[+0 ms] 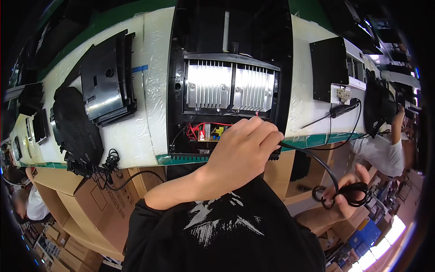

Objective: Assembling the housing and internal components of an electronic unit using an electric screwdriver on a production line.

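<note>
Where the white foam-padded desk (131,136) runs across the upper left of the frame, we note a round black mesh grille (74,127) and a stack of black plastic panels (108,79), both lying clear of either hand. At the centre sits an open black appliance housing (231,27) with a ribbed aluminium heat sink (231,86) and, just below it, a small circuit board with red wires (206,131).

The left hand (242,147) lies over the lower edge of the housing, fingers curled together and pinched on the black power cable (317,161) where it enters the unit. The cable runs to the lower right of the frame, where the right hand (346,192) is closed around its bundled coil, below the level of the desk.

We judge the cable light, limp and rubber-sheathed, not slippery; it will sag and tangle unless held near each end. The best hold is on the sheath close to the entry point, away from the thin red wires and board, which look fragile. At far right, another person's sleeve (380,152) and a second black unit (333,68) are apart from this work.
</note>
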Demonstrator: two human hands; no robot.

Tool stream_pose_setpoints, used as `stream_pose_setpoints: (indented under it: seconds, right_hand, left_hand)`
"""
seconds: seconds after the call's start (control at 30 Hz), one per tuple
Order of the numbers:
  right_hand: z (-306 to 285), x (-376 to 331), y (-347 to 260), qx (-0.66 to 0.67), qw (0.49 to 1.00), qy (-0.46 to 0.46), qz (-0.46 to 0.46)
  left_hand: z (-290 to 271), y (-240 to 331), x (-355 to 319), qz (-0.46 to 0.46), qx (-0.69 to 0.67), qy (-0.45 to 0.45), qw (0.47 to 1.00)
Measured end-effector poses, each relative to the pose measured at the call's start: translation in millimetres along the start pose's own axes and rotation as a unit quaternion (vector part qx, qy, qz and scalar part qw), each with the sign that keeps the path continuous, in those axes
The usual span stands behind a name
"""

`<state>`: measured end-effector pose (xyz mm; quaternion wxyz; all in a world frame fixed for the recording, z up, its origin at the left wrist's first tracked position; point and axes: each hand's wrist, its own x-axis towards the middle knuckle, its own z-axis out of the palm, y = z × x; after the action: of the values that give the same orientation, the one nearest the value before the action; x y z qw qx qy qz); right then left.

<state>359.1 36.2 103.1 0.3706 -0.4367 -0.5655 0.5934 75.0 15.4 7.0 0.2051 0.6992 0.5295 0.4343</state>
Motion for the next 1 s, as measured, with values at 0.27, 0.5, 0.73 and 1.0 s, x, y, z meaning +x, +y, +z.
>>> stream_pose_setpoints:
  seconds: [0.27, 0.5, 0.73, 1.0]
  right_hand:
    - [32, 16, -24, -0.372, 0.921, -0.055, 0.1]
    - [24, 26, -14, -0.397, 0.847, 0.273, -0.223]
    - [45, 55, -31, -0.492, 0.778, 0.211, -0.329]
    - [9, 94, -26, -0.639, 0.744, -0.145, 0.13]
  left_hand:
    - [-1, 4, -3, -0.014, -0.005, -0.004, 1.0]
    - [-1, 9, -1, -0.018, 0.009, -0.013, 1.0]
    - [-1, 7, 1, -0.011, 0.009, -0.017, 1.0]
    - [1, 5, -3, -0.04, 0.03, -0.002, 0.999]
